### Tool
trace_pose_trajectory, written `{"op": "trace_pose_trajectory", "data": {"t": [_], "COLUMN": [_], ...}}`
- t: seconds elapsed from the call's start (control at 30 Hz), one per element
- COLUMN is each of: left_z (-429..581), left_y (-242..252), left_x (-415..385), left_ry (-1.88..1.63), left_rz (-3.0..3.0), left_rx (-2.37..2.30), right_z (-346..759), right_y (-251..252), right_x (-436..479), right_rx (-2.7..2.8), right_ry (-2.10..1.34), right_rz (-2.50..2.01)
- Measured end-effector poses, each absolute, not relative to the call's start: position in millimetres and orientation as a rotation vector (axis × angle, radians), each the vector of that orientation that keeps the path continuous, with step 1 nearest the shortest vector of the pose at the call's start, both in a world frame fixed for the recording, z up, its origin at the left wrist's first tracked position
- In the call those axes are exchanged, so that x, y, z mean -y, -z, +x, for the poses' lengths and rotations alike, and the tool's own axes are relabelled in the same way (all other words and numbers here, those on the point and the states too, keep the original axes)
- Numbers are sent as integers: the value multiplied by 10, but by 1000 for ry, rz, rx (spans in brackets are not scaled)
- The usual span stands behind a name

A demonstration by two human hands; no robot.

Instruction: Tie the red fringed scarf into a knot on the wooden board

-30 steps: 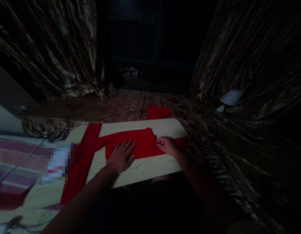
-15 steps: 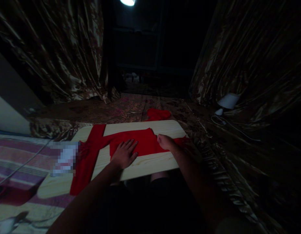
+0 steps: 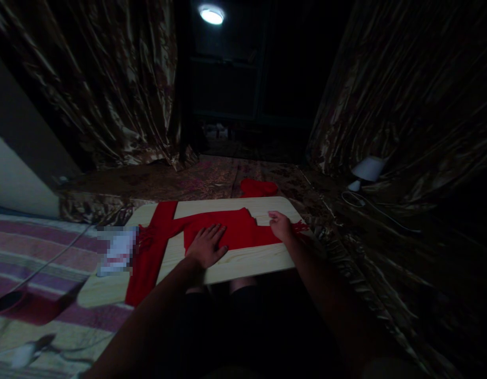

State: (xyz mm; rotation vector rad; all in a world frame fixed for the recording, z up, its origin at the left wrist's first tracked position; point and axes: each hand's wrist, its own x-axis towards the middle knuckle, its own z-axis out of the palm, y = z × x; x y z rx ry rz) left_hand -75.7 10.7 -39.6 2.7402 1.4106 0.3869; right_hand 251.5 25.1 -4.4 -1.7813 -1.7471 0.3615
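A red fringed scarf (image 3: pixel 243 231) lies across a pale wooden board (image 3: pixel 231 269), its middle part folded into a wider flat panel. My left hand (image 3: pixel 207 245) rests flat on the left part of that panel, fingers stretched out. Over the narrower right end of the scarf is my right hand (image 3: pixel 280 225), its fingers loosely bent with nothing visible in them. Red fringe shows just right of its wrist. Toward the left, a long red strip of knit cloth (image 3: pixel 148 263) runs from the far edge of the board to the near edge.
Beyond the board lies another red cloth (image 3: pixel 259 187). A blurred-out white item (image 3: pixel 117 252) is at the board's left. Striped bedding (image 3: pixel 38 252) holds a dark red round container (image 3: pixel 30 308). A small white lamp (image 3: pixel 367 169) with a cable stands right, near patterned curtains (image 3: pixel 136 95).
My right hand has moved right, off the panel's stepped edge, and its fist has loosened. My left hand stays flat on the scarf. The view has shifted slightly.
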Motion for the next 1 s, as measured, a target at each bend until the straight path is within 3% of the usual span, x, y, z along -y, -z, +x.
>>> {"op": "trace_pose_trajectory", "data": {"t": [0.23,0.47,1.0], "left_z": [-773,-770,-768], "left_y": [407,411,405], "left_x": [-101,-84,-84], "left_ry": [-422,-462,-451], "left_rz": [2749,2734,2698], "left_rx": [-1391,-1410,-1421], "right_z": [2303,2371,2367], "right_y": [141,100,-46], "right_x": [-176,-369,-515], "right_rx": [2097,2123,2212], "right_ry": [-229,-519,-715], "right_rz": [-1499,-1605,-1868]}}
